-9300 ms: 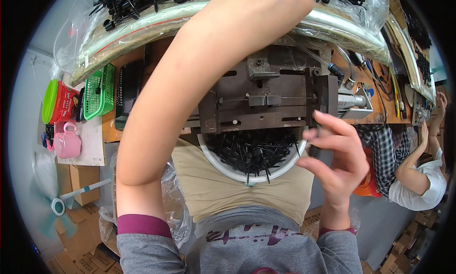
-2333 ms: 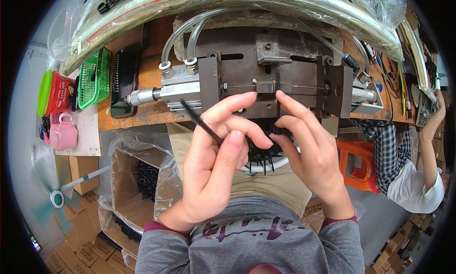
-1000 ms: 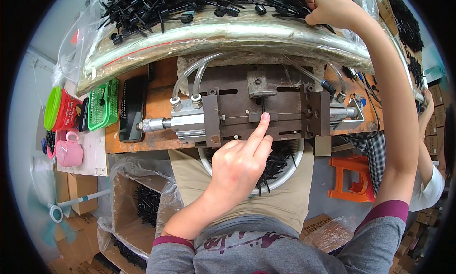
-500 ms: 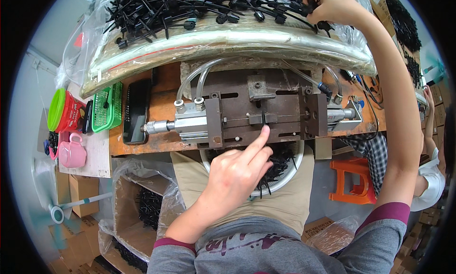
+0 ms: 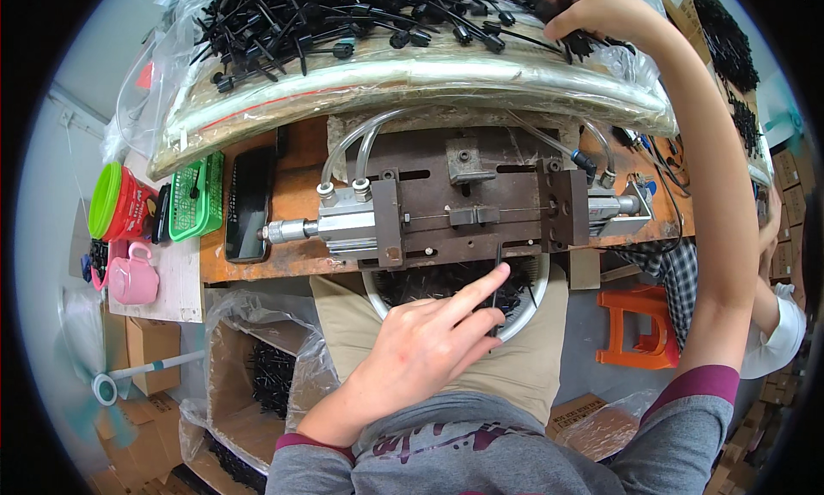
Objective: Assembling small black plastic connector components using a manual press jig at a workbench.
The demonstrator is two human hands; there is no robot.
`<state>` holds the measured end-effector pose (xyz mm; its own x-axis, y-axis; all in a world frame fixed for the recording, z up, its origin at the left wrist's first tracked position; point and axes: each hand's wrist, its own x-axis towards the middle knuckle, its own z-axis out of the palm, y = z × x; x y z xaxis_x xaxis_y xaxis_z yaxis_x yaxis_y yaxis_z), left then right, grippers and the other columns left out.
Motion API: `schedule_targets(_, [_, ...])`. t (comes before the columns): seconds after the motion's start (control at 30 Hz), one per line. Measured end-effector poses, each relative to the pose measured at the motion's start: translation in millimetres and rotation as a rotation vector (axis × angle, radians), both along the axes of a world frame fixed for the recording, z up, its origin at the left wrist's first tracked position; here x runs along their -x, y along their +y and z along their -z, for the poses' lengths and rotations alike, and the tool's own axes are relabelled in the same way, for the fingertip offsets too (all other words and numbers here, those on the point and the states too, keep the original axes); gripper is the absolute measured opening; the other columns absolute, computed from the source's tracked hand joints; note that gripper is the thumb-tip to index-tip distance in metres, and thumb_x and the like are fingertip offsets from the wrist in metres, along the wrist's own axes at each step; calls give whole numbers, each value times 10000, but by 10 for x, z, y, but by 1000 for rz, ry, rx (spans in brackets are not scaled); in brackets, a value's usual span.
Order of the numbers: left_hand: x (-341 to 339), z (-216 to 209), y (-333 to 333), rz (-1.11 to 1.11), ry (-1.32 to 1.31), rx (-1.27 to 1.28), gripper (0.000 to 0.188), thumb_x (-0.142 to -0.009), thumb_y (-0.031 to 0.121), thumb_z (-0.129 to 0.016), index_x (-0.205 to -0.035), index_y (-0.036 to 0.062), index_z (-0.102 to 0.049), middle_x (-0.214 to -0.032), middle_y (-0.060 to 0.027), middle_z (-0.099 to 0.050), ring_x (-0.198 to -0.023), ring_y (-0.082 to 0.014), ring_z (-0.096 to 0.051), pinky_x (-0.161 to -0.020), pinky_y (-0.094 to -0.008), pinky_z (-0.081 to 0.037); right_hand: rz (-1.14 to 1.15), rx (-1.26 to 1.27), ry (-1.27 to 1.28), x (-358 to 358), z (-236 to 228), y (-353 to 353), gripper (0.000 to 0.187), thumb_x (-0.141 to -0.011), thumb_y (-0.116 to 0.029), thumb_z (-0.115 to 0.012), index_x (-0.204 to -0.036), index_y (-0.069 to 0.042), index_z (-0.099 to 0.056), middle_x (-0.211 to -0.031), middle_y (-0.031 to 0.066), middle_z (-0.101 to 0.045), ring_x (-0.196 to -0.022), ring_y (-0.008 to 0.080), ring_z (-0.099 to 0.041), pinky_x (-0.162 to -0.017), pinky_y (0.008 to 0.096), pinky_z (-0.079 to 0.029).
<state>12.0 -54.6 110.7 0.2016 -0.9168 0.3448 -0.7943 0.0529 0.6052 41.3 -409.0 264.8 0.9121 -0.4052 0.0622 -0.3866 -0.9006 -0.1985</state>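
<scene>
My left hand (image 5: 429,341) is in front of the metal fixture (image 5: 468,199), just above a round white-rimmed basket (image 5: 520,325). Its index finger points forward, and a thin black plastic piece (image 5: 498,256) is held at its fingers; the thumb is hidden. Dark pieces lie in the basket below. At the far right, my right hand (image 5: 601,15) is closed on black plastic pieces at the edge of a big pile (image 5: 343,19). Those pieces have long thin stems and chunky heads. The small block (image 5: 475,214) at the fixture's middle holds no upright piece.
Silver air cylinders (image 5: 348,225) with clear hoses flank the fixture. Left on the bench are a black phone-like slab (image 5: 249,205), a green basket (image 5: 196,199), a red tub (image 5: 129,203) and a pink cup (image 5: 135,276). An orange stool (image 5: 637,328) and a co-worker are at right.
My left hand has drawn back toward me from the fixture's centre block, bringing the black piece with it. My right hand has shifted slightly in the pile, disturbing nearby pieces.
</scene>
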Motion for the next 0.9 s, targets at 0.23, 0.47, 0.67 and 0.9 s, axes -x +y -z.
schedule_targets(0.23, [-58,-195,-48,6,178,105,481,-696,251,-899,-1094,44,-724,-1326,-148,-650,-770,-160,-721,-660,-265,-584,89,-798,-520,173,80,25,120,-795,-33,-800,-762,-28,-685,-630,38,-625,-512,107,-551,-484,259,-407])
schedule_targets(0.47, [-354,-352,-408,-245,230,481,372,-800,-31,-781,-1161,12,-706,-1240,-157,-681,-946,-166,-690,-782,-277,-593,-149,-1012,-663,335,495,31,60,-922,-137,-726,-936,-79,-729,-842,-73,-684,-547,-49,-429,-503,140,-306])
schedule_targets(0.67, [-526,-321,-443,-215,187,585,370,-785,-100,-746,-1133,24,-731,-1210,-133,-665,-1018,-196,-674,-808,-290,-597,-137,-1422,-505,805,823,1212,196,-861,-169,-792,-971,-31,-708,-754,-22,-641,-527,23,-532,-456,174,-419])
schedule_targets(0.9, [-430,-180,-315,-44,-112,486,393,-676,-38,-791,-1063,20,-757,-1013,-110,-733,-805,-225,-704,-660,-304,-564,-91,-1694,-381,1073,1240,1460,162,-868,-86,-774,-928,18,-666,-748,46,-651,-512,76,-558,-449,209,-430])
